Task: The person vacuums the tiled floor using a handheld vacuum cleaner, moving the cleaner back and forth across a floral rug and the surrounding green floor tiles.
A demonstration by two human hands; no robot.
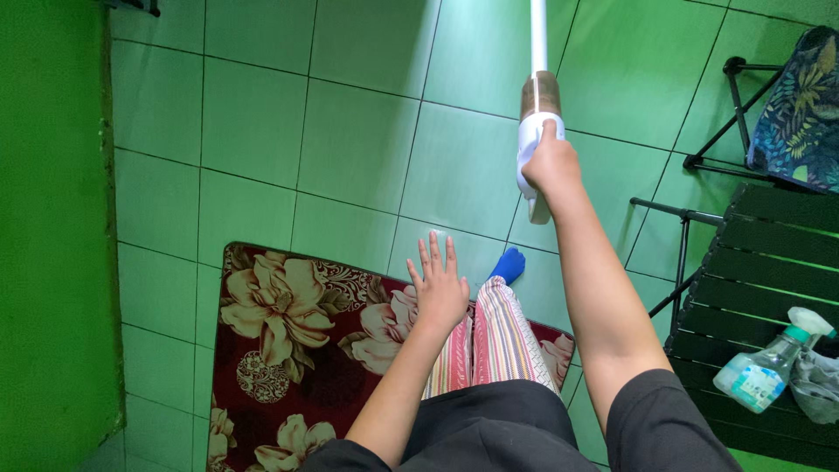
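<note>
Right hand [551,166] gripped the white vacuum handle [535,131]; left hand [440,288] hovered spread wide, empty. A firm wrist would probably keep the wand steady over the floor tiles [350,149].

Ahead and to the left the tiled floor [367,140] lies open. The green wall [52,218] closes the far left, while the dark slatted tabletop [769,262] (with a folding stand [734,114] beyond) crowds the right.

Head view, steeply downward (near)
</note>
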